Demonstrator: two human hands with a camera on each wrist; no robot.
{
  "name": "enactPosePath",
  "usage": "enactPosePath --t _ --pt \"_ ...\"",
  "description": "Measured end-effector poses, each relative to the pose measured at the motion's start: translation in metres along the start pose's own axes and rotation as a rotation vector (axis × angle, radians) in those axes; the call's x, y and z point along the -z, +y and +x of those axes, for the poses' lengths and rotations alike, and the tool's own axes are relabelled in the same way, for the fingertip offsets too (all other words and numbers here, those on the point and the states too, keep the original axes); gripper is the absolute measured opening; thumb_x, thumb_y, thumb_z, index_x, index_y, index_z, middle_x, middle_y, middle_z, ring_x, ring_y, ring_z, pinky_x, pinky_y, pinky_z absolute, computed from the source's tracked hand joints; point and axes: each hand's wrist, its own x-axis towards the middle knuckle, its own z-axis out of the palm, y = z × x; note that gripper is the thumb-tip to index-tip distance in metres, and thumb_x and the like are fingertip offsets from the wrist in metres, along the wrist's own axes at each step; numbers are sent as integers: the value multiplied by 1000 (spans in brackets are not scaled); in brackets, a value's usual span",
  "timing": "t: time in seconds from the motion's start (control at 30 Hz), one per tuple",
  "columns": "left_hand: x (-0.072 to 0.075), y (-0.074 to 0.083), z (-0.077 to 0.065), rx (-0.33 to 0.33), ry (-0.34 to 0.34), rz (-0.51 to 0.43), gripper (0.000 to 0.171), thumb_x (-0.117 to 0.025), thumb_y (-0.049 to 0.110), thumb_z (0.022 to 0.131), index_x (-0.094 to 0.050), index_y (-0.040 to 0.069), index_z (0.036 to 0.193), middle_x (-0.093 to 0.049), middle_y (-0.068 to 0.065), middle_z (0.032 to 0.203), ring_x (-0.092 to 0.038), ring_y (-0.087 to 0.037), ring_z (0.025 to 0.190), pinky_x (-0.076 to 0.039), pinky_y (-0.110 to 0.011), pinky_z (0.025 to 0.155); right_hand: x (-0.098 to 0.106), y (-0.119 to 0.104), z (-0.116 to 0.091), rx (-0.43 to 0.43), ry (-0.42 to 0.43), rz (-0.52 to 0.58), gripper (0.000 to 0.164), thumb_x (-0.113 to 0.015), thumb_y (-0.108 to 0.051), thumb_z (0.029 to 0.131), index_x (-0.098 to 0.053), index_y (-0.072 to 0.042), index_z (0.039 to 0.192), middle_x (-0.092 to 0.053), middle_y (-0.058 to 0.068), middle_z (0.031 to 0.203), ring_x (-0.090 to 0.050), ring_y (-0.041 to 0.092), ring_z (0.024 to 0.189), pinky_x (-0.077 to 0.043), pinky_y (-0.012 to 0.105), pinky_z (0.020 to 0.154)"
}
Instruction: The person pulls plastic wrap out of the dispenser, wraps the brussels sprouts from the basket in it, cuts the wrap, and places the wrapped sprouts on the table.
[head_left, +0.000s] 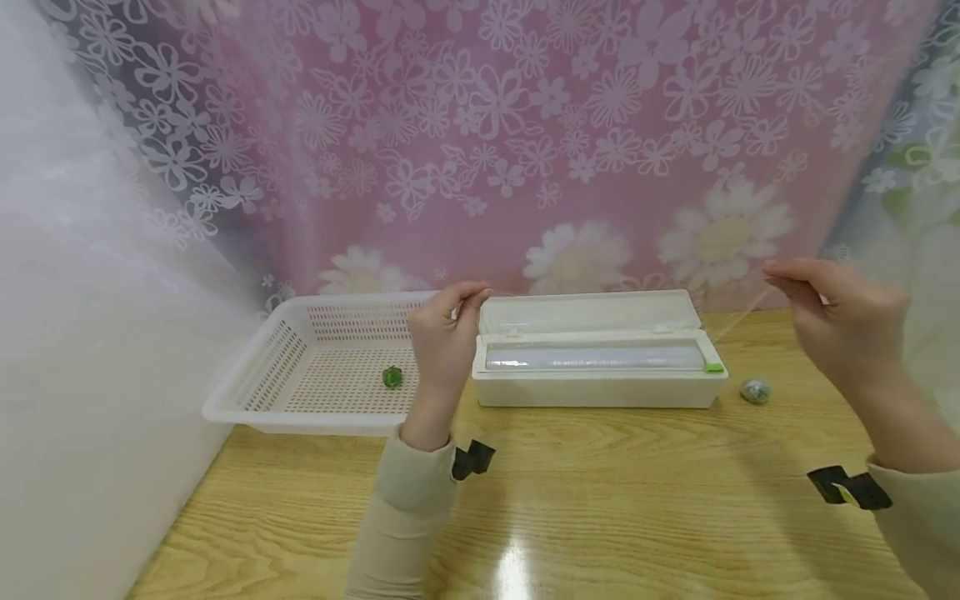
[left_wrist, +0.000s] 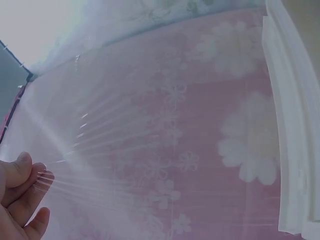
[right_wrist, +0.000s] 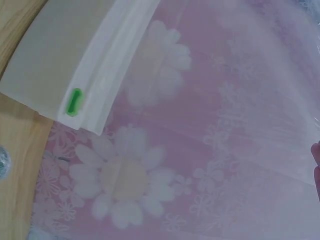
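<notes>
A sheet of clear cling film [left_wrist: 115, 135] stretches up from a long white dispenser box [head_left: 600, 393], its creases fanning out from the fingers in the left wrist view. My left hand [head_left: 444, 333] pinches one corner of the film above the box's left end. Out past the right end, my right hand [head_left: 847, 325] pinches the other corner between thumb and fingertips. The dispenser's lid [head_left: 585, 312] stands raised, with a roll [head_left: 592, 358] inside. A green slider [head_left: 713, 367] sits at the front right edge. Only the right hand's fingertips [right_wrist: 317, 155] show in the right wrist view.
A white perforated basket [head_left: 300, 418] stands left of the box, holding a small green vegetable-like piece [head_left: 392, 377]. Right of the box lies a small film-wrapped ball [head_left: 755, 391]. A flowered pink curtain [head_left: 480, 167] hangs behind the wooden table [head_left: 600, 500].
</notes>
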Motion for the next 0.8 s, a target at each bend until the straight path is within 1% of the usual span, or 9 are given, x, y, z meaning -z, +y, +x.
enactPosePath --t 0.17,0.2,0.33,0.53,0.63,0.67,0.73,0.77,0.8 --pt "6 9 4 -31 22 -28 6 -66 -1 76 -67 -7 77 -66 -15 73 -63 -20 63 -50 -23 61 6 -8 5 3 63 42 10 -63 -2 80 -69 6 80 -64 20 73 -45 -20 79 -32 0 71" --pt "8 11 5 -37 25 -30 6 -67 -1 76 -67 -6 77 -66 -15 73 -63 -19 63 -50 -23 61 7 -9 6 2 70 50 11 -63 -3 81 -68 7 80 -64 21 73 -40 -24 82 -32 0 72" --pt "13 19 7 -54 32 -50 7 -66 1 77 -67 -6 78 -66 -14 74 -63 -19 63 -49 -23 60 13 -16 8 -7 101 80 15 -62 -5 82 -68 8 81 -63 23 74 -42 -22 82 -35 2 74" --pt "21 27 7 -93 32 -42 8 -66 1 77 -66 -7 76 -66 -15 73 -63 -20 65 -50 -24 61 24 -26 7 27 77 106 22 -58 -8 85 -66 11 80 -61 26 73 -44 -19 83 -35 4 75" --pt "27 28 4 -134 -7 -17 5 -66 -2 76 -66 -7 75 -65 -14 72 -63 -20 64 -50 -25 60 33 -32 3 44 -1 41 35 -53 -20 90 -66 11 81 -61 25 72 -51 -5 62 -34 8 57" --pt "30 28 2 -149 -27 -9 6 -66 -1 76 -65 -6 76 -65 -14 73 -63 -20 64 -50 -25 60 37 -34 1 53 -33 10 42 -50 -26 92 -65 11 81 -62 25 72 -50 0 55 -32 9 51" --pt "35 28 -1 -186 -74 6 6 -65 0 78 -64 -6 76 -65 -14 75 -63 -21 65 -50 -26 59 43 -38 -3 74 -101 -37 52 -44 -35 93 -65 11 83 -62 23 70 -42 7 40 -26 13 41" --pt "37 28 -3 -206 -96 9 5 -65 -2 77 -64 -6 77 -65 -14 76 -62 -20 63 -49 -25 57 46 -41 -5 84 -132 -48 55 -41 -38 93 -65 10 83 -62 23 69 -39 9 35 -24 14 37" --pt "40 28 -5 -223 -119 17 8 -63 2 80 -63 -6 77 -65 -14 76 -60 -19 60 -48 -24 55 47 -43 -8 100 -146 -38 57 -39 -40 93 -64 10 81 -62 21 68 -42 11 35 -26 14 36"
